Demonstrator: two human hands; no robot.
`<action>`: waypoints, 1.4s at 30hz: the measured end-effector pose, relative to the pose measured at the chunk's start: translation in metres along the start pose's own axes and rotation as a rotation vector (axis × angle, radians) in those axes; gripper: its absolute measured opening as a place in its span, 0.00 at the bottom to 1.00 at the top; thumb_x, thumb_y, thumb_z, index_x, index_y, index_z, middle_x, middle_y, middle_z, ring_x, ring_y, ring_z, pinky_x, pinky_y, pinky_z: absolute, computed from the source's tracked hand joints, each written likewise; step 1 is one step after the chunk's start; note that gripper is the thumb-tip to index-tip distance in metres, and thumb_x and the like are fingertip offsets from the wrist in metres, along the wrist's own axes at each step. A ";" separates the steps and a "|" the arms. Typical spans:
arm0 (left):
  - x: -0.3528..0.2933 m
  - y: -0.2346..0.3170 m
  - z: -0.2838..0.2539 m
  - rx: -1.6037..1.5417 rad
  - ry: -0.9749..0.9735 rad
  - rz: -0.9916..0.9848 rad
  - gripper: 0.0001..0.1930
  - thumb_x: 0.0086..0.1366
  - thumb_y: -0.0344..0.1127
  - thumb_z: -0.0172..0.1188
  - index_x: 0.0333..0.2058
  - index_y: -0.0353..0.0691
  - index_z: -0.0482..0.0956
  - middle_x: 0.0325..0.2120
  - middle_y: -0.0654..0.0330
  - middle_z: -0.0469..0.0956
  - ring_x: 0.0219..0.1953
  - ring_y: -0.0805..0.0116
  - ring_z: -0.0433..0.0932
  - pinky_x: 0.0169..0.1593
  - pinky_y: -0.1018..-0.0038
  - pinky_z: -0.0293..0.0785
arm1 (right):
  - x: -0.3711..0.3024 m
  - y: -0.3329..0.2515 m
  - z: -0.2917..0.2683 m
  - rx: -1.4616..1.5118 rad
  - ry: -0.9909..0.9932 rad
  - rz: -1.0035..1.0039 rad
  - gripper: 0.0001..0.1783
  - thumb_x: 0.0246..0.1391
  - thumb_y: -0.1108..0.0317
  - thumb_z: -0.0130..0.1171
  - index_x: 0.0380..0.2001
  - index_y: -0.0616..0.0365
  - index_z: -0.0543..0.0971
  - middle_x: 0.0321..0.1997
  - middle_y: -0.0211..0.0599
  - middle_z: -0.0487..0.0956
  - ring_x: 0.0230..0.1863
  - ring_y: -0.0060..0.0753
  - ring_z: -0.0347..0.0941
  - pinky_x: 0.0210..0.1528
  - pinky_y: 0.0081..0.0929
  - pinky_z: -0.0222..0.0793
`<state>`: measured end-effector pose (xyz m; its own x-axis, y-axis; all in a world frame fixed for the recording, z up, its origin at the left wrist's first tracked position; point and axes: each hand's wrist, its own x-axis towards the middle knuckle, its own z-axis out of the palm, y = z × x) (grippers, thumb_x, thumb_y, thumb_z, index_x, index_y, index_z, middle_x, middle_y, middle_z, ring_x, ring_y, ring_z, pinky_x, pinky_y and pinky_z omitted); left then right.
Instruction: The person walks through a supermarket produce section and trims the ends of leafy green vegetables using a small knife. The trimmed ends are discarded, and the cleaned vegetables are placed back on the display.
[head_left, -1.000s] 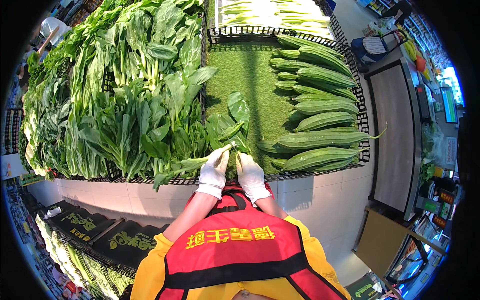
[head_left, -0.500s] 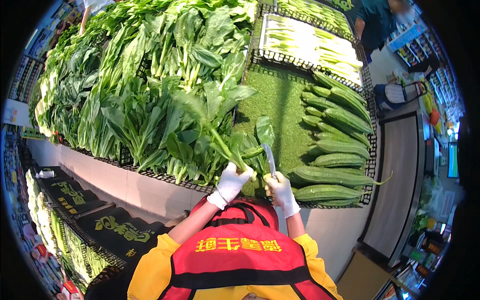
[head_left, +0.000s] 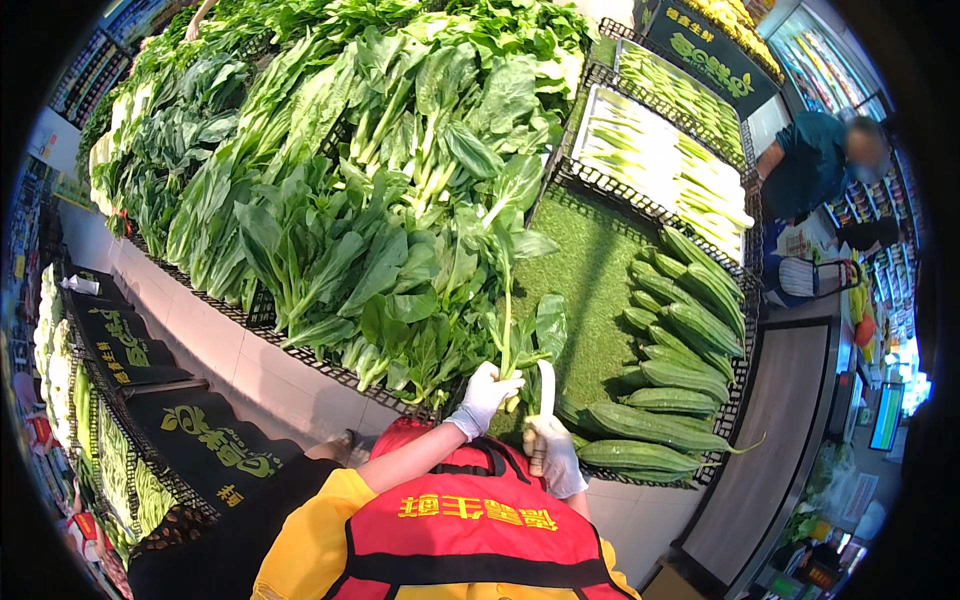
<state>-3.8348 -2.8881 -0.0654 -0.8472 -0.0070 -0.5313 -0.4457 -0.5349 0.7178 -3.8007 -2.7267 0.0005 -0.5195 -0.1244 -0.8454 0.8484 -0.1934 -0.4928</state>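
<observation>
My left hand (head_left: 484,402), in a white glove, is closed around the base of a leafy green stalk (head_left: 507,315). The stalk stands nearly upright, its leaves overlapping the greens behind. My right hand (head_left: 556,456), also gloved, grips a small knife (head_left: 546,388) by its handle. Its pale blade points away from me, just right of the stalk's base and close to a thin side stem. Whether blade and stem touch, I cannot tell. A broad green leaf (head_left: 551,326) shows just beyond the blade.
Leafy greens (head_left: 300,255) cover the display at left. Ridged green gourds (head_left: 680,372) lie on green turf matting (head_left: 575,270) at right, below a tray of pale stalks (head_left: 655,165). Another person (head_left: 815,165) stands at far right. A second vegetable stand (head_left: 130,460) is at lower left.
The stalk has swung from leaning left to nearly upright. The knife blade has straightened from a leftward tilt. The whole view has shifted, with the display lower and further right.
</observation>
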 end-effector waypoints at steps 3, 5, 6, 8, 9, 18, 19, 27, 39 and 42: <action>0.004 0.004 -0.008 0.760 0.052 0.069 0.14 0.57 0.35 0.66 0.31 0.40 0.67 0.20 0.61 0.73 0.19 0.75 0.70 0.23 0.75 0.68 | -0.004 -0.009 -0.004 -0.106 0.301 -0.152 0.06 0.58 0.64 0.56 0.35 0.51 0.73 0.18 0.25 0.71 0.12 0.16 0.65 0.09 0.15 0.53; -0.001 0.011 -0.006 0.772 -0.076 0.172 0.13 0.59 0.37 0.62 0.34 0.40 0.67 0.18 0.59 0.73 0.18 0.71 0.72 0.23 0.70 0.68 | 0.002 -0.025 0.004 -0.074 0.260 -0.354 0.10 0.55 0.69 0.59 0.40 0.57 0.72 0.21 0.24 0.72 0.15 0.14 0.65 0.12 0.14 0.56; -0.005 0.016 -0.002 0.737 -0.164 0.150 0.13 0.60 0.37 0.61 0.35 0.40 0.67 0.18 0.58 0.73 0.19 0.68 0.73 0.24 0.69 0.68 | 0.008 -0.033 0.013 0.003 0.232 -0.436 0.13 0.54 0.71 0.60 0.42 0.59 0.72 0.23 0.24 0.73 0.16 0.13 0.66 0.14 0.13 0.58; -0.014 0.030 0.007 0.888 -0.199 0.300 0.12 0.61 0.39 0.59 0.37 0.40 0.68 0.21 0.53 0.74 0.21 0.57 0.76 0.26 0.65 0.70 | 0.016 -0.053 0.031 0.018 0.136 -0.500 0.17 0.49 0.75 0.64 0.43 0.62 0.72 0.24 0.21 0.70 0.21 0.13 0.64 0.22 0.12 0.61; -0.016 0.039 0.012 0.953 -0.175 0.476 0.12 0.61 0.39 0.58 0.37 0.40 0.68 0.24 0.52 0.75 0.23 0.53 0.76 0.27 0.63 0.71 | 0.021 -0.063 0.043 -0.127 0.148 -0.528 0.17 0.48 0.74 0.65 0.42 0.60 0.72 0.24 0.20 0.69 0.21 0.12 0.63 0.23 0.13 0.61; 0.059 0.167 -0.019 0.510 0.090 0.652 0.12 0.62 0.36 0.59 0.41 0.40 0.70 0.32 0.57 0.75 0.31 0.67 0.75 0.37 0.73 0.72 | 0.067 -0.206 0.130 -0.182 0.175 -0.981 0.23 0.51 0.71 0.65 0.49 0.60 0.71 0.28 0.20 0.66 0.26 0.13 0.62 0.27 0.13 0.60; 0.082 0.183 -0.030 0.635 0.263 0.728 0.09 0.62 0.33 0.58 0.40 0.40 0.72 0.30 0.58 0.76 0.31 0.67 0.76 0.36 0.74 0.73 | 0.086 -0.229 0.141 -0.174 0.174 -1.066 0.22 0.52 0.70 0.64 0.49 0.60 0.71 0.27 0.19 0.63 0.25 0.13 0.59 0.26 0.13 0.58; 0.240 0.222 -0.026 1.486 0.121 0.266 0.30 0.54 0.56 0.59 0.45 0.35 0.73 0.40 0.46 0.75 0.45 0.51 0.74 0.48 0.60 0.71 | 0.241 -0.306 0.187 -0.850 0.491 -1.387 0.22 0.49 0.72 0.64 0.48 0.63 0.72 0.34 0.41 0.72 0.32 0.33 0.68 0.37 0.31 0.68; 0.256 0.236 -0.075 0.714 -0.072 0.326 0.13 0.57 0.38 0.62 0.37 0.34 0.82 0.30 0.59 0.81 0.33 0.71 0.76 0.40 0.76 0.72 | 0.217 -0.296 0.139 -0.280 0.073 -0.965 0.14 0.55 0.72 0.60 0.45 0.59 0.75 0.25 0.25 0.77 0.21 0.11 0.67 0.21 0.11 0.59; 0.261 0.239 -0.081 0.582 -0.075 0.304 0.11 0.61 0.35 0.61 0.39 0.33 0.79 0.30 0.65 0.78 0.33 0.78 0.74 0.40 0.80 0.70 | 0.202 -0.287 0.142 -0.280 0.016 -0.782 0.12 0.54 0.75 0.59 0.43 0.60 0.75 0.28 0.29 0.78 0.22 0.16 0.72 0.24 0.14 0.64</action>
<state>-4.1390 -3.0856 -0.0690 -0.9684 -0.0153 -0.2491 -0.2494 0.0259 0.9681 -4.1634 -2.8347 0.0008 -0.9702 -0.0400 -0.2390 0.2379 0.0318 -0.9708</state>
